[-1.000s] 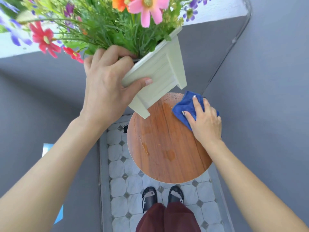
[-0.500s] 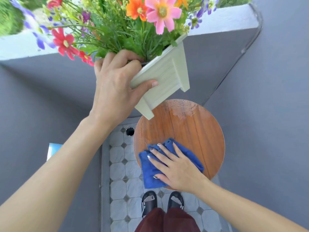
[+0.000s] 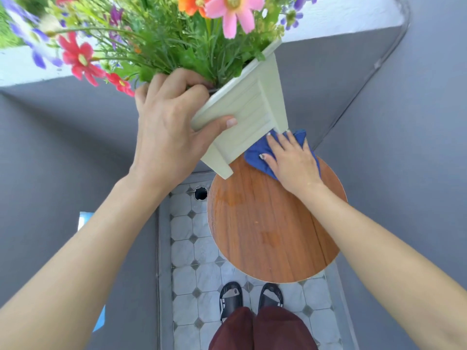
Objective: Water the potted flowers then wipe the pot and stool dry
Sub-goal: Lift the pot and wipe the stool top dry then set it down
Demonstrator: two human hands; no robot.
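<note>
My left hand [image 3: 166,132] grips the rim of a pale green square pot [image 3: 250,114] and holds it tilted in the air above the far left edge of the stool. Colourful flowers [image 3: 156,34] fill the pot. The round wooden stool top [image 3: 267,231] lies below, with faint damp streaks near its left side. My right hand [image 3: 293,162] presses flat on a blue cloth [image 3: 257,152] at the stool's far edge, just under the pot's lower corner.
Grey walls close in on both sides of a narrow strip of white tiled floor [image 3: 192,248]. A drain hole [image 3: 201,193] sits in the floor left of the stool. My sandalled feet [image 3: 250,296] stand just behind the stool. A white ledge [image 3: 341,18] runs along the top.
My right hand slid the blue cloth from the stool's near left part to its far edge under the pot. The left hand keeps the pot lifted, about where it was.
</note>
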